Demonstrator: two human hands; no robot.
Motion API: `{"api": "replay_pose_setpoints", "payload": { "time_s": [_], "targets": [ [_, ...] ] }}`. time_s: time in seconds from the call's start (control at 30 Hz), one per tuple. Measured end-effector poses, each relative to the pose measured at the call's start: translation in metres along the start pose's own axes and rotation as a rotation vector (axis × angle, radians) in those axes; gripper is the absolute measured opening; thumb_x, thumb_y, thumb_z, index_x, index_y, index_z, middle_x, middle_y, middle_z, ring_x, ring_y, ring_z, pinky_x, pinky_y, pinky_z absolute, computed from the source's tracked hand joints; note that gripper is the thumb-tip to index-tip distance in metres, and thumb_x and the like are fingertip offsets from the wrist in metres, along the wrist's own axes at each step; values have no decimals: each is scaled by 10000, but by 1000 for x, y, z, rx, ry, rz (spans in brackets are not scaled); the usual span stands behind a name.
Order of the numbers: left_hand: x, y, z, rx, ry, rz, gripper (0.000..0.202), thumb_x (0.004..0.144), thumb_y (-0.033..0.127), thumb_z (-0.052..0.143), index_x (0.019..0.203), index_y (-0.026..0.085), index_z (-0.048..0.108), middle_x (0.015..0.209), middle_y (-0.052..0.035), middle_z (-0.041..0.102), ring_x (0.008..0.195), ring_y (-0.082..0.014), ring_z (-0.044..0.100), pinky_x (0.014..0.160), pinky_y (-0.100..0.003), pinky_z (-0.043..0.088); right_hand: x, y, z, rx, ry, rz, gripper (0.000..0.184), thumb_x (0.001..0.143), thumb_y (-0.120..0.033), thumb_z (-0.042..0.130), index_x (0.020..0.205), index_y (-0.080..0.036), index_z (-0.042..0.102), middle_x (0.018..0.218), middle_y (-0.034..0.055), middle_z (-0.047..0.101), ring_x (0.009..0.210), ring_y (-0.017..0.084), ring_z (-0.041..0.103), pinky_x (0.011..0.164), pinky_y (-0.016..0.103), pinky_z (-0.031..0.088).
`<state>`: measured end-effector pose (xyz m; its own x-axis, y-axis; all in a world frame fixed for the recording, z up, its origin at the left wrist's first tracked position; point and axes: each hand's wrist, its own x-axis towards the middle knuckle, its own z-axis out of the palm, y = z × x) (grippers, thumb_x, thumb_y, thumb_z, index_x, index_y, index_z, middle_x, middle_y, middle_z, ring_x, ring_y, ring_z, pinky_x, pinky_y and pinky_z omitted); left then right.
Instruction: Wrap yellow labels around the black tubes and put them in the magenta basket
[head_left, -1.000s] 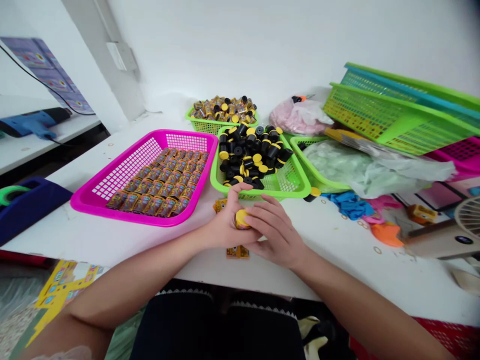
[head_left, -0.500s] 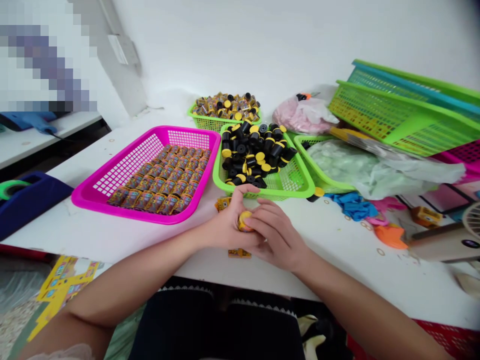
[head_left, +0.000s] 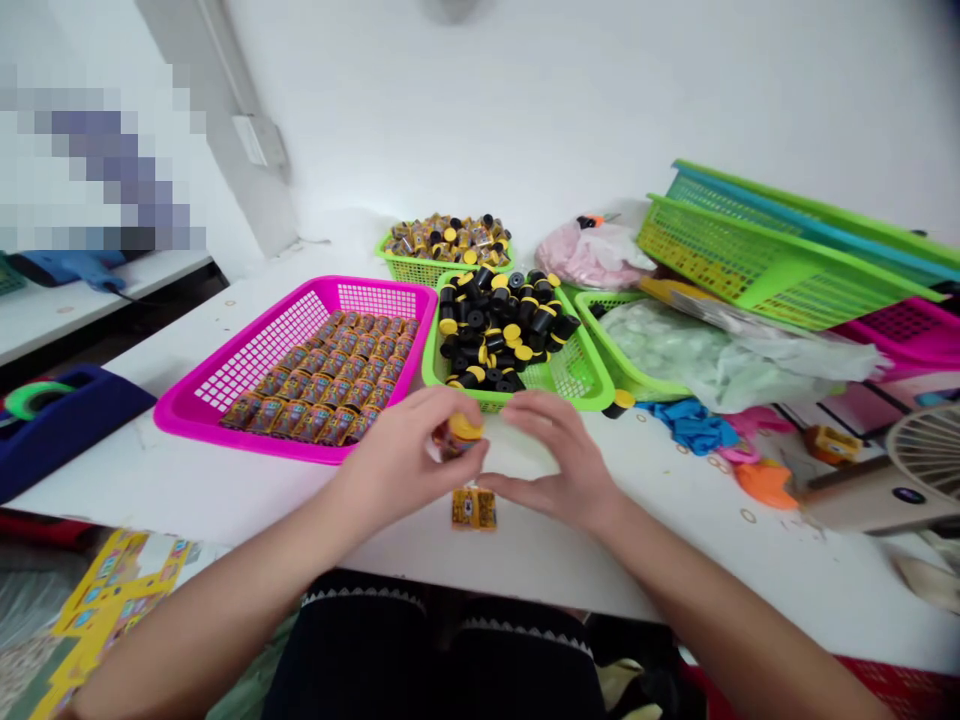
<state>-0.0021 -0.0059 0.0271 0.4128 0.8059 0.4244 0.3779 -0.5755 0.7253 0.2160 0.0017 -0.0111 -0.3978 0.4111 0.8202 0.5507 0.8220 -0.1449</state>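
My left hand is closed around a small canister with a yellow lid and a printed wrap. Just to its right, my right hand is open, thumb and fingers spread, with nothing between them. A small pile of yellow printed labels lies on the table below both hands. Wrapped canisters stand in tight rows inside the pink basket, left of my left hand. Beyond the hands, a green basket holds a heap of plain black canisters with yellow lids.
Another green basket full of wrapped canisters stands behind. At right are a bag-covered green basket, stacked baskets, blue cloth, an orange piece and a fan. A dark blue tape dispenser sits at left.
My hands have come apart. The left moved left with the canister; the right let go of it and opened. The view has tilted up slightly.
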Motion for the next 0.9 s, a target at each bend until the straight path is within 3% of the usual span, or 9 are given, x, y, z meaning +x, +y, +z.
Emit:
{"api": "replay_pose_setpoints", "payload": {
  "time_s": [0.07, 0.1, 0.17, 0.27, 0.4, 0.53, 0.67, 0.8, 0.9],
  "targets": [
    [-1, 6, -34, 182, 19, -11, 93, 848, 264, 638, 908, 195, 618, 881, -9, 676, 729, -128, 623, 697, -255, 500, 17, 24, -3, -9, -87, 246, 468, 867, -407, 666, 1279, -212, 561, 1205, 132, 656, 1101, 271, 644, 912, 453, 559],
    [1, 5, -51, 246, 32, -47, 122, 838, 300, 654, 900, 196, 643, 879, -11, 695, 735, -140, 635, 696, -261, 503, 27, 39, -3, -44, -205, 409, 322, 931, -360, 567, 1209, -202, 605, 1164, 126, 682, 1043, 250, 670, 867, 419, 569],
    [15, -3, -86, 369, 46, -163, 206, 794, 382, 704, 887, 201, 676, 886, -18, 723, 748, -167, 653, 710, -282, 513, 46, 72, 3, -187, -609, 708, 266, 932, -267, 523, 1158, -195, 644, 1153, 117, 707, 1001, 241, 690, 874, 400, 554],
    [51, -31, -130, 579, 17, -370, 216, 749, 393, 737, 847, 204, 699, 850, -30, 742, 753, -196, 668, 762, -325, 511, 65, 109, 21, -156, -853, 757, 249, 713, -159, 724, 961, -186, 723, 857, 68, 760, 755, 244, 717, 717, 351, 567],
    [96, -83, -165, 713, -156, -559, 178, 727, 322, 743, 805, 168, 697, 772, -52, 736, 753, -202, 669, 778, -324, 500, 70, 119, 33, -140, -920, 755, 290, 581, -85, 731, 842, -211, 719, 624, -19, 692, 537, 182, 643, 541, 285, 509],
    [109, -126, -170, 747, -233, -636, 369, 695, 423, 761, 933, 144, 719, 840, -81, 751, 774, -206, 667, 732, -289, 505, 64, 107, 13, -237, -762, 764, 283, 636, -184, 716, 916, -205, 676, 706, 11, 699, 593, 196, 639, 555, 308, 492],
    [103, -145, -159, 788, -347, -624, 342, 732, 409, 715, 934, 134, 741, 932, -110, 767, 874, -242, 686, 808, -290, 500, 43, 88, -14, -180, -347, 820, 346, 718, -335, 708, 1030, -219, 615, 924, 57, 728, 709, 214, 693, 641, 344, 539],
    [97, -133, -148, 830, -417, -539, 429, 878, 347, 545, 1199, 88, 664, 1224, -176, 696, 1133, -283, 635, 974, -335, 456, 9, 72, -24, -55, 79, 868, 349, 708, -414, 739, 958, -236, 571, 966, 73, 725, 712, 219, 693, 641, 378, 566],
    [80, -97, -126, 868, -343, -396, 508, 983, 334, 366, 1393, 68, 503, 1435, -206, 538, 1329, -305, 494, 1101, -416, 361, -12, 71, -21, 29, 309, 816, 372, 694, -440, 768, 864, -245, 501, 1010, 76, 695, 721, 192, 679, 677, 381, 589]
  ]
}}
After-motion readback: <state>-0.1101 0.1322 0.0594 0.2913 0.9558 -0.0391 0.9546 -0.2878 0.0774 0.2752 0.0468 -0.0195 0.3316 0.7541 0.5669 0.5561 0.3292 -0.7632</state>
